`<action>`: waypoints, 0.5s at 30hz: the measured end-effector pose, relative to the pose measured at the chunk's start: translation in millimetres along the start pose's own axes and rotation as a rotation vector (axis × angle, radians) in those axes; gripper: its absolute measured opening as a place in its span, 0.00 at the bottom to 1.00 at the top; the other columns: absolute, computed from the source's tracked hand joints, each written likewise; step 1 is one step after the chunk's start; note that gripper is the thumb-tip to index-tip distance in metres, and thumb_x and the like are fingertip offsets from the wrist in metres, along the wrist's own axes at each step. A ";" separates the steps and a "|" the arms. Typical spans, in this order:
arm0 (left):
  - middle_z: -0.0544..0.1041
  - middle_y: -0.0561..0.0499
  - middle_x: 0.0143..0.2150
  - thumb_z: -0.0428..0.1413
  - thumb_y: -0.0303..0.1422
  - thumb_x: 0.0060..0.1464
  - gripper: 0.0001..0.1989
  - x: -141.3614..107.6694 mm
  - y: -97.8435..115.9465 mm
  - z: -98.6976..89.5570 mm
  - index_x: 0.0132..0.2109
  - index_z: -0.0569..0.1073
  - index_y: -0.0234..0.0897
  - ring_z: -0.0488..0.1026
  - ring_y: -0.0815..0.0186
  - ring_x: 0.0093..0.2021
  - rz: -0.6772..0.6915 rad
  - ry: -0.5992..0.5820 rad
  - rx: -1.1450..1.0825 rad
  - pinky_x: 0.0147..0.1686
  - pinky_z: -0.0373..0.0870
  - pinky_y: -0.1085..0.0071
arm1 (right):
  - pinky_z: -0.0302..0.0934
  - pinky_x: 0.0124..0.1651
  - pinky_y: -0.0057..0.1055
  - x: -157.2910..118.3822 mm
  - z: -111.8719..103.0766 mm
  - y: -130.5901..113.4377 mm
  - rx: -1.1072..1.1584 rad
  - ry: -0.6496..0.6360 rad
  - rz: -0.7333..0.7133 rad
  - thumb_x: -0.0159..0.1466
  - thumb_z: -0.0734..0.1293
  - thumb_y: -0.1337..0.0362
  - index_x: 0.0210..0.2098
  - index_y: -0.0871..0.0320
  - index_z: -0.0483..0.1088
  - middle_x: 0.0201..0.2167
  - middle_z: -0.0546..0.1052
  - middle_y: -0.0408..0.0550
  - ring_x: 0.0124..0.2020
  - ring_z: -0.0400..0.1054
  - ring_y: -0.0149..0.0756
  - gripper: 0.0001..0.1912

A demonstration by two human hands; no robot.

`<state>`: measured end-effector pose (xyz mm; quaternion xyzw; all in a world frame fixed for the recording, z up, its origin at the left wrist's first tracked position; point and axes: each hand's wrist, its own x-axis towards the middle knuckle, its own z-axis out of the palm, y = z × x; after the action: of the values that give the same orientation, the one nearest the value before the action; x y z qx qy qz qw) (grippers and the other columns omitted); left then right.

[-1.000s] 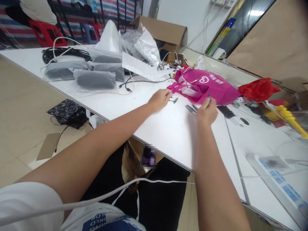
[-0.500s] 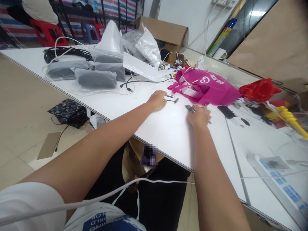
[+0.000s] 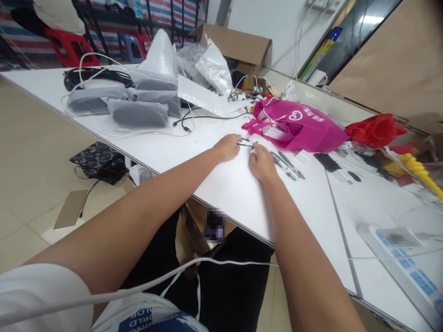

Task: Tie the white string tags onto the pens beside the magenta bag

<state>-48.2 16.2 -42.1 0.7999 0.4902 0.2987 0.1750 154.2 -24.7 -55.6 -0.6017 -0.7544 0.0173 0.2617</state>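
My left hand (image 3: 227, 147) rests on the white table with its fingers closed around the near end of a slim dark pen (image 3: 245, 145). At the pen's other end, my right hand (image 3: 262, 162) pinches it between closed fingers. Another short piece of a pen (image 3: 246, 139) shows just behind, partly hidden by the left fingers. To the right of my right hand, several grey and clear pens (image 3: 289, 166) lie side by side on the table, untouched.
A pink bag (image 3: 304, 127) lies behind the pens. Grey wrapped packages (image 3: 138, 114) and black cables (image 3: 185, 123) are on the left. A cardboard box (image 3: 238, 44) stands at the back. A white power strip (image 3: 404, 263) is at the right, and a white cable (image 3: 228, 262) crosses before me.
My right hand has let go of the pens on the right and moved left to the dark pen at my left hand. The left hand has stayed nearly still.
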 end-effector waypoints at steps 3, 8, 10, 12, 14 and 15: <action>0.79 0.32 0.71 0.54 0.26 0.69 0.25 1.2 1.2 0.9 0.69 0.77 0.28 0.75 0.47 0.73 -0.030 0.044 0.015 0.78 0.68 0.55 | 0.53 0.85 0.63 7.3 7.4 -5.0 -0.030 -0.034 0.075 0.75 0.59 0.63 0.80 0.66 0.66 0.80 0.68 0.70 0.84 0.58 0.60 0.37; 0.72 0.30 0.77 0.58 0.30 0.67 0.31 11.7 -0.3 3.2 0.74 0.72 0.27 0.66 0.45 0.80 0.006 0.031 0.025 0.83 0.61 0.54 | 0.52 0.85 0.62 14.3 10.3 -4.7 -0.066 -0.053 0.117 0.76 0.59 0.61 0.77 0.66 0.70 0.78 0.71 0.69 0.82 0.61 0.61 0.34; 0.68 0.29 0.80 0.60 0.32 0.66 0.34 18.3 -1.8 4.6 0.76 0.71 0.28 0.61 0.43 0.83 0.033 -0.007 0.029 0.85 0.58 0.52 | 0.53 0.85 0.61 14.6 9.5 -4.7 -0.077 -0.047 0.108 0.76 0.58 0.61 0.75 0.68 0.72 0.76 0.74 0.71 0.79 0.64 0.62 0.34; 0.65 0.30 0.82 0.61 0.33 0.64 0.37 24.9 -3.5 6.2 0.78 0.70 0.30 0.58 0.41 0.85 0.038 -0.042 0.043 0.85 0.57 0.49 | 0.53 0.84 0.58 14.5 8.9 -5.3 -0.084 -0.044 0.111 0.75 0.59 0.60 0.74 0.71 0.72 0.74 0.74 0.74 0.78 0.66 0.62 0.34; 0.67 0.32 0.82 0.61 0.34 0.64 0.37 30.2 -4.9 7.7 0.78 0.70 0.32 0.59 0.42 0.84 0.042 -0.056 0.059 0.85 0.58 0.49 | 0.54 0.84 0.56 14.6 8.9 -6.1 -0.083 -0.035 0.120 0.75 0.59 0.60 0.74 0.73 0.72 0.74 0.74 0.74 0.77 0.66 0.62 0.34; 0.68 0.33 0.81 0.61 0.34 0.65 0.37 32.0 -5.4 8.2 0.78 0.70 0.32 0.60 0.42 0.84 0.047 -0.056 0.066 0.85 0.58 0.50 | 0.54 0.84 0.56 14.8 9.2 -6.5 -0.083 -0.029 0.122 0.75 0.59 0.60 0.74 0.73 0.72 0.74 0.75 0.74 0.77 0.66 0.62 0.34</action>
<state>-35.6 47.2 -41.6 0.8245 0.4759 0.2640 0.1553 142.4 -10.3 -55.8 -0.6566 -0.7201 0.0109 0.2241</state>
